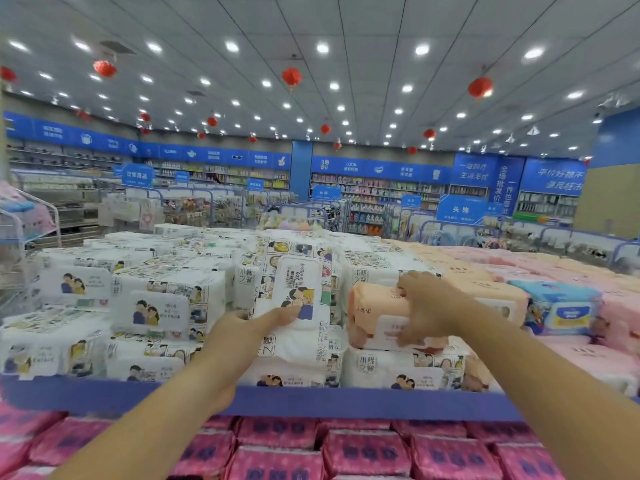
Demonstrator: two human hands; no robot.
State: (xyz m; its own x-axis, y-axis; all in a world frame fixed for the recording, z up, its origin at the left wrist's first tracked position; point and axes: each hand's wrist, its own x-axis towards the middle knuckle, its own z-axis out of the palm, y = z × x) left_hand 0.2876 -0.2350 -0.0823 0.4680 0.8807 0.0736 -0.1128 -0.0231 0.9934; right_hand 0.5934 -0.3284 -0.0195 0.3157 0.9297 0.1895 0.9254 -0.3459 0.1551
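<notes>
I stand at a shop display table piled with wet-wipe packs. My left hand (249,323) grips the lower end of a white wipe pack with cartoon figures (298,282), holding it upright above the stack. My right hand (424,308) grips a peach-coloured wipe pack (375,315) from its right end, fingers curled over its top and underside. That peach pack lies on white packs (398,368) at the front of the table.
A blue rail (311,400) edges the table's front. Pink packs (363,448) fill the shelf below. White packs (145,299) cover the left, peach and pink packs (519,268) the right, with one blue pack (561,306). Shelves and racks stand behind.
</notes>
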